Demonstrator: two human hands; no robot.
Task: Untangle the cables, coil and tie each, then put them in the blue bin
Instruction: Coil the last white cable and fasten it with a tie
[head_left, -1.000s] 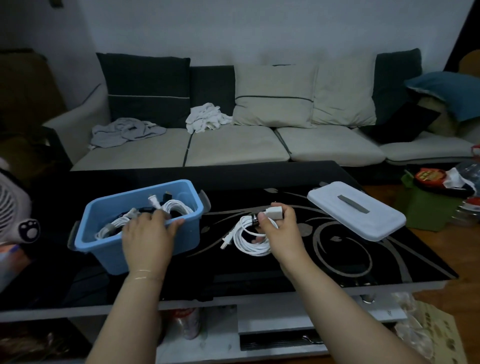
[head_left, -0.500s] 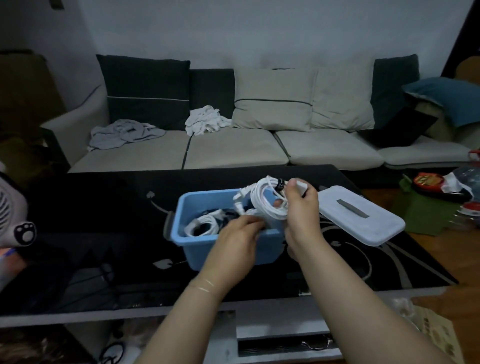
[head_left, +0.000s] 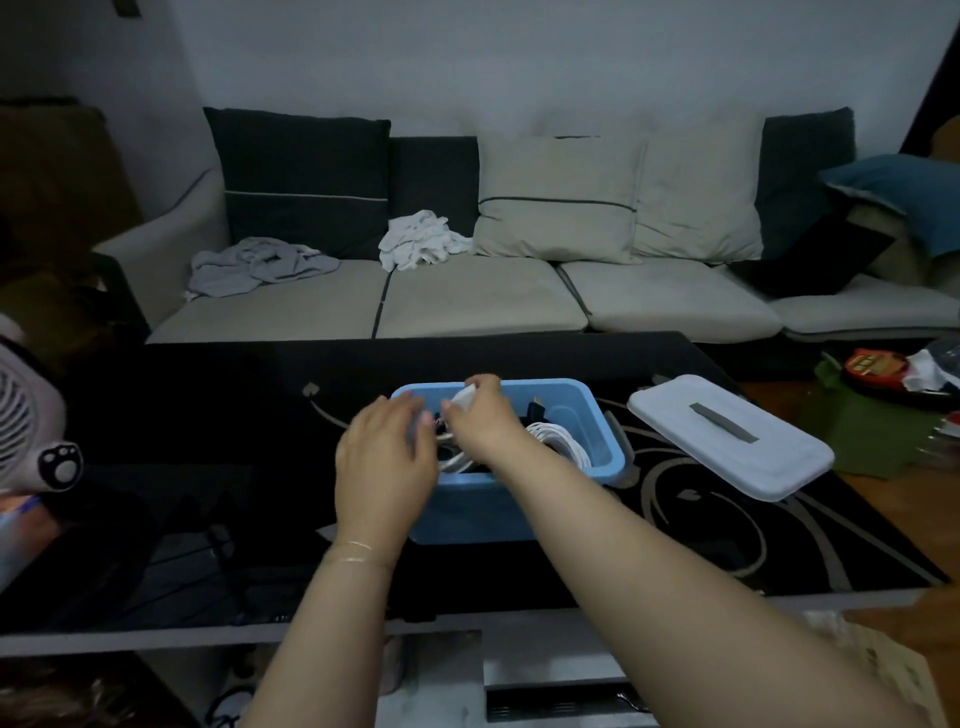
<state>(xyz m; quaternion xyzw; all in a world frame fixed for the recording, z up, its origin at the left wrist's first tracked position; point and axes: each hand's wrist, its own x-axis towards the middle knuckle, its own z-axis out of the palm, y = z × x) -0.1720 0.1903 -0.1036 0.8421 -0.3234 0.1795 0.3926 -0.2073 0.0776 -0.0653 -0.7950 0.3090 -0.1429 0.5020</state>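
Now, starting at the left, the left hand (head_left: 387, 462) is hovering over the near-left corner of the blue bin (head_left: 592, 441), which has been slid from the left part of the table (head_left: 208, 415) to its middle within the last second; its fingers are blurred and loosely bent, and I cannot tell whether they are touching anything. Just right of it, the right hand (head_left: 480, 421) is reaching down into the bin, pinching the white plug end (head_left: 464, 399) of a coiled white cable (head_left: 558, 439). A second ago that coil was lying on the table top; half a second ago it was being lifted above the rim, and now it is sitting inside the bin against the right wall, among other bundled cables. Judging from this, the last loose cable is being settled in, so the task is nearly finished once the fingers let go of the plug. Further right, the white lid (head_left: 727, 436) is lying flat on the table, apart from the bin, and has not moved.
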